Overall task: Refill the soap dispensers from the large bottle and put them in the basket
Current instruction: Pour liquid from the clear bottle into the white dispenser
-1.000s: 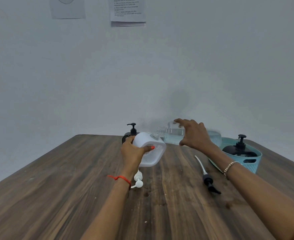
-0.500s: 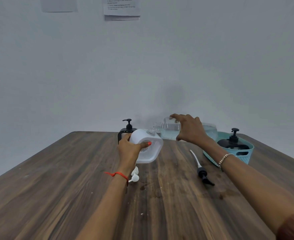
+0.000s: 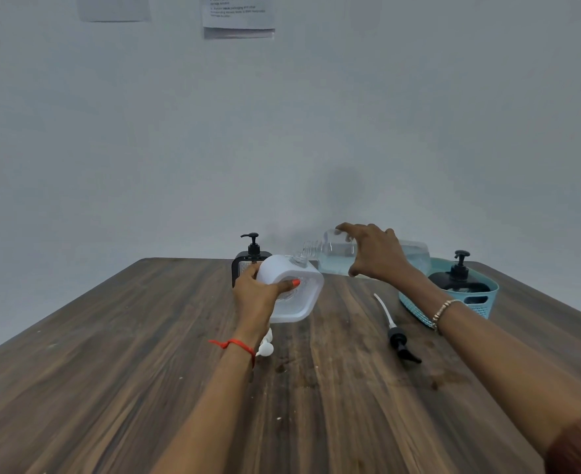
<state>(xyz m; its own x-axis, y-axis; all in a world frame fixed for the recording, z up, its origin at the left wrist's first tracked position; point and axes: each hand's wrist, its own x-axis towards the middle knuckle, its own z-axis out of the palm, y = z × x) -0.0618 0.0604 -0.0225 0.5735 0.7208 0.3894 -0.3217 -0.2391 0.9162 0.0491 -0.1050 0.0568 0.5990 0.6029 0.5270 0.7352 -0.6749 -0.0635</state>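
Note:
My left hand (image 3: 255, 297) grips a white square soap dispenser (image 3: 294, 292), tilted with its open neck pointing up and to the right. My right hand (image 3: 374, 254) holds the large clear bottle (image 3: 337, 253) on its side, its threaded mouth right at the dispenser's neck; bluish liquid lies in its body. A black pump dispenser (image 3: 248, 260) stands behind the white one. Another black dispenser (image 3: 460, 280) sits in the teal basket (image 3: 480, 301) at the right.
A white pump head (image 3: 266, 347) lies on the wooden table (image 3: 111, 371) under my left wrist. A black pump with a long white tube (image 3: 396, 333) lies between the dispenser and the basket. Papers hang on the wall behind.
Both hands keep the same hold, bottle mouth against the dispenser neck. The bottle has tipped slightly more, and the camera view has shifted a little.

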